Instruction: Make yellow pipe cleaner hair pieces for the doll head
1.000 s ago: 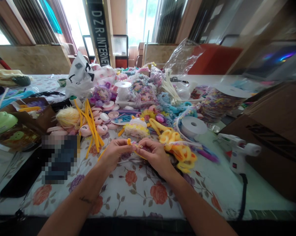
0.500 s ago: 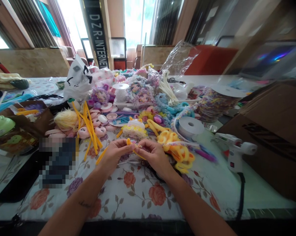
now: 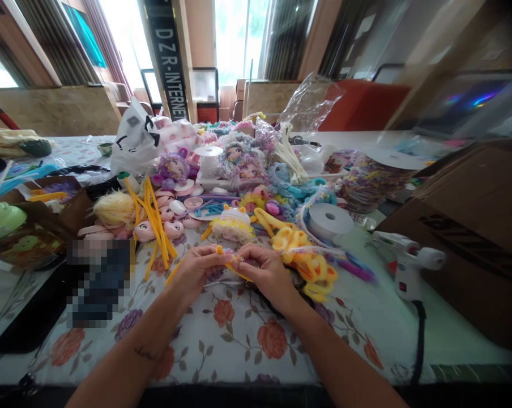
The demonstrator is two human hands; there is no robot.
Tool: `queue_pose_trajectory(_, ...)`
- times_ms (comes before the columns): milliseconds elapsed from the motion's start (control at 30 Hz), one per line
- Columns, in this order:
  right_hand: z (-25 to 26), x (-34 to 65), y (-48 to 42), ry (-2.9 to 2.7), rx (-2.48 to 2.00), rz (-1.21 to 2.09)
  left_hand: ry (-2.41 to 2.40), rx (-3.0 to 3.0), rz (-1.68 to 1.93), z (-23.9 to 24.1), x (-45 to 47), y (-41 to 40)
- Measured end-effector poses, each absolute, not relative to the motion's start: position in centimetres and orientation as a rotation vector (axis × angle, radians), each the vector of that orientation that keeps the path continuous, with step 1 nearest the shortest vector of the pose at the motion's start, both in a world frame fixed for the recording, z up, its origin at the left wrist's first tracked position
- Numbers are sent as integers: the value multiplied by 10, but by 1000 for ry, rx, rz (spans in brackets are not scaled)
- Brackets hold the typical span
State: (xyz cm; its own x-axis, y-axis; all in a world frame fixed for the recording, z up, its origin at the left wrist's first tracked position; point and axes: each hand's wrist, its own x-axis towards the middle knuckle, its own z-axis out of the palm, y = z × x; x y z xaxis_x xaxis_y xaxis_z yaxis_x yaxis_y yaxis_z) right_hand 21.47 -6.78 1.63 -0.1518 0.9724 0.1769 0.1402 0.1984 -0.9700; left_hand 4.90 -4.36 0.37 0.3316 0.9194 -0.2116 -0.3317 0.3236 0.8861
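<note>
My left hand (image 3: 192, 275) pinches a yellow pipe cleaner (image 3: 241, 273), whose rounded tip pokes up above the thumb. Opposite it, my right hand (image 3: 267, 271) has thumb and fingertips closed on the same piece. A small bit of pastel, multicoloured trim (image 3: 227, 252) shows between the two sets of fingertips; how it is joined to the yellow piece is too small to tell. Just beyond my hands sits a doll head (image 3: 233, 226) with frilly yellow edging and a pale cap with yellow ears. Fuzzy yellow loops (image 3: 298, 246) lie beside my right hand.
Loose yellow pipe cleaners (image 3: 154, 221) lie across several doll faces (image 3: 173, 229) on the left. To the right are a white spool (image 3: 330, 220), a glue gun (image 3: 409, 263) with its cord, and a cardboard box (image 3: 464, 243). A dark flat object (image 3: 30, 317) rests at left.
My fingertips have drawn slightly apart, and more of the pastel trim shows between them. The yellow tip has shifted a little left and down. The view has tilted very slightly.
</note>
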Motion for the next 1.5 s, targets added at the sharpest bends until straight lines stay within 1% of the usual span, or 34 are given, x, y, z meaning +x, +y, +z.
queue_pose_trajectory(267,16,211,-71,-1333,-1201,1174,832,1011,990,4,54,-47)
queue_pose_trajectory(467,15,211,-69,-1359,-1186,1178,858,1022,1055,5,56,-49)
queue_pose_trajectory(533,16,213,-68,-1389,-1205,1103,878,1026,1070,6,54,-49)
queue_pose_trajectory(633,18,218,-67,-1437,-1214,858,941,1116,1047,8,50,-48)
queue_pose_trajectory(767,18,219,-68,-1589,-1105,583,1011,1281,1008,10,49,-48)
queue_pose_trajectory(900,14,217,-69,-1736,-1048,345,967,1344,1042,8,51,-49)
queue_pose_trajectory(1067,10,216,-68,-1792,-993,256,1051,1486,1081,10,52,-51)
queue_pose_trajectory(1500,14,216,-72,-1831,-848,7,1076,1629,1253,13,51,-53)
